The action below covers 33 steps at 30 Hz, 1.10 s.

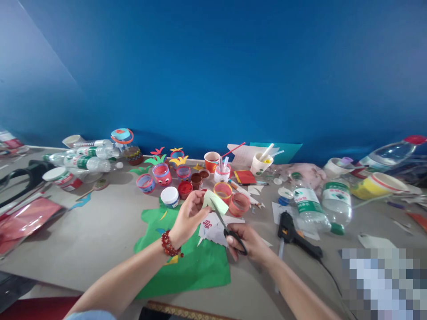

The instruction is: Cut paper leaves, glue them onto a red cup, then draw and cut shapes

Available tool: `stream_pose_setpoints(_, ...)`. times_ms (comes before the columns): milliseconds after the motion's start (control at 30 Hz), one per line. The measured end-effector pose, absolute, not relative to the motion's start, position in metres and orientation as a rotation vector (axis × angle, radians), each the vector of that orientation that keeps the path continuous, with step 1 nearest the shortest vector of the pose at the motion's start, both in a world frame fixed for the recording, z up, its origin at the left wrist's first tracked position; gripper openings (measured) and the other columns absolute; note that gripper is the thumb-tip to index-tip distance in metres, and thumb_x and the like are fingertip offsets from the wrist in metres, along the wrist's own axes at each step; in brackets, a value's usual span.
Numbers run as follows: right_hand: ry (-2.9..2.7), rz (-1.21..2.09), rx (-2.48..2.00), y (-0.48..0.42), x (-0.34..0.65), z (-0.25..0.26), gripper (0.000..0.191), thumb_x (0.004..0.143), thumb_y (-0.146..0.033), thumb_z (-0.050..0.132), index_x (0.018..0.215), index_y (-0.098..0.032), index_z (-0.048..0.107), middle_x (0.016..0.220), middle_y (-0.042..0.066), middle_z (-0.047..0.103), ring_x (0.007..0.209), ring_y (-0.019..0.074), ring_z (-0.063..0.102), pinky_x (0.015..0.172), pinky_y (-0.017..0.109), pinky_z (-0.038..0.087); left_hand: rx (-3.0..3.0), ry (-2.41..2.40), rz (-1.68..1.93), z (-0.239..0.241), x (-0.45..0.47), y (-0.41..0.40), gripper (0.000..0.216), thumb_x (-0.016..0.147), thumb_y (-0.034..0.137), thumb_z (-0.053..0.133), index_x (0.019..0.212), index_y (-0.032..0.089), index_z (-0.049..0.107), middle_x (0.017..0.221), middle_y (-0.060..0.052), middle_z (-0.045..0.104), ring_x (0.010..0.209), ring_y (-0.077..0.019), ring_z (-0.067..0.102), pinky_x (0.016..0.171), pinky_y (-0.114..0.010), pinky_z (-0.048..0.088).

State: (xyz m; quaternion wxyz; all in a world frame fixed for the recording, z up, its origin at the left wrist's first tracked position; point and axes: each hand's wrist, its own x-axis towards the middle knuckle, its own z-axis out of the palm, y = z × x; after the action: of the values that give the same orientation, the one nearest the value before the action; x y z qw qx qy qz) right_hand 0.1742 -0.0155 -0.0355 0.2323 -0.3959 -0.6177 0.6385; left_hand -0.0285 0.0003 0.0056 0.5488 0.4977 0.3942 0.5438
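Note:
My left hand [188, 215], with a red bead bracelet on its wrist, pinches a small pale green piece of paper [215, 202] above the table. My right hand [248, 242] grips black-handled scissors [230, 231], whose blades point up and left into the green paper. Both hands hover over a green felt sheet [196, 266] and some white paper cut-outs [213, 229] with a red mark.
A black glue gun [293, 235] lies right of my right hand. Plastic bottles [316, 206], paint pots [170, 195], decorated cups [162, 173] and paper cups [260, 164] crowd the table's back. More bottles [86, 160] and red sheets [23, 220] lie at the left.

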Motion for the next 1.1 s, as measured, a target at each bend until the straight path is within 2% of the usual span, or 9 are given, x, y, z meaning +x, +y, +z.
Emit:
stream_pose_setpoints(433, -1.659, 1.77, -1.119, -0.0158, 0.1742, -0.0366, 0.063, 0.064, -0.08, 0.061, 0.06, -0.022, 0.038, 0.043, -0.004, 0.054, 0.038, 0.0086, 0.044, 0.042, 0.021, 0.025, 1.131, 0.867, 1.331, 0.0016, -0.0271, 0.0016, 0.029, 0.078, 0.027, 0.074, 0.099, 0.019, 0.056, 0.093, -0.004, 0.068, 0.085, -0.0157, 0.065, 0.074, -0.025, 0.051)
stream_pose_setpoints(1100, -1.671, 1.732, -1.121, -0.0153, 0.1735, -0.0315, 0.064, 0.064, -0.08, 0.062, 0.057, -0.023, 0.034, 0.042, -0.006, 0.046, 0.04, 0.0076, 0.036, 0.044, 0.023, 0.022, 1.111, 0.901, 1.331, 0.0005, -0.0278, 0.0022, 0.031, 0.077, 0.029, 0.075, 0.098, 0.018, 0.055, 0.088, -0.002, 0.067, 0.078, -0.0144, 0.064, 0.071, -0.025, 0.05)
